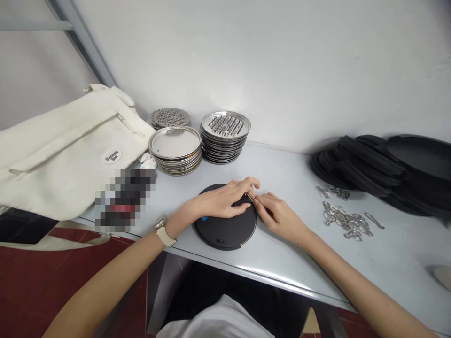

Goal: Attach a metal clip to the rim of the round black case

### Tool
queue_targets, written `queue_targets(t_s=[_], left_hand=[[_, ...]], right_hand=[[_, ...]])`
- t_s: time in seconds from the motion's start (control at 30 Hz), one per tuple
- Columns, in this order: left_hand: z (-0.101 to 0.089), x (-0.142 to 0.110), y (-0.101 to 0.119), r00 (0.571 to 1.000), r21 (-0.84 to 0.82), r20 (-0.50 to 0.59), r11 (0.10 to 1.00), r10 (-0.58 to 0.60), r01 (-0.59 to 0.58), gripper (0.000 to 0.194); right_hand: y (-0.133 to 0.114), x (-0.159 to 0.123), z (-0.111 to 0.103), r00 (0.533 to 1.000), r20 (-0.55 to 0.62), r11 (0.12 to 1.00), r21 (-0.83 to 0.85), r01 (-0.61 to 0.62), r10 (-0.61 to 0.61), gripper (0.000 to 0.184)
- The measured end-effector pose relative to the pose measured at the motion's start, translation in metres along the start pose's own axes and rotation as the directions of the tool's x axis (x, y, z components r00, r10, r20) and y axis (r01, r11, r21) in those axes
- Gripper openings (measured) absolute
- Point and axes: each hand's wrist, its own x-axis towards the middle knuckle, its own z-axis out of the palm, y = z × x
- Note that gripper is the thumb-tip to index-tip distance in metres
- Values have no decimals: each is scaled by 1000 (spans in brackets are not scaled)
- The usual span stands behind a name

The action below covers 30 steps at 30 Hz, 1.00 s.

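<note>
A round black plastic lid (pixel 225 230) lies flat on the pale grey table (pixel 289 263) in front of me. My left hand (pixel 221 199) rests on top of it, fingers curled and pressing near its right edge. My right hand (pixel 276 213) meets it there, its fingertips pinched on a small metal clip (pixel 248 197) at the lid's rim. A watch sits on my left wrist.
Two stacks of round metal discs (pixel 175 149) and perforated grater plates (pixel 225 136) stand at the back. A pile of black lids (pixel 384 169) sits at the right, with loose metal clips (pixel 345 220) before it. A white fabric bag (pixel 66 150) lies at the left.
</note>
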Motion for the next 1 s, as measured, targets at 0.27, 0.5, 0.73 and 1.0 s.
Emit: queue_targets(t_s=[0.27, 0.5, 0.73, 1.0], left_hand=[[0, 0, -1, 1000, -10, -2, 1000, 0, 0, 36], [0, 1, 0, 1000, -25, -4, 1000, -7, 7, 34], [0, 1, 0, 1000, -16, 2, 1000, -5, 5, 31], [1, 1, -2, 1000, 6, -7, 1000, 12, -12, 31]], right_hand=[[1, 0, 0, 1000, 9, 1000, -18, 5, -5, 30], [1, 0, -3, 1000, 11, 1000, 11, 13, -13, 30], [5, 0, -5, 999, 35, 997, 78, 24, -27, 30], [2, -2, -2, 999, 31, 998, 55, 7, -8, 29]])
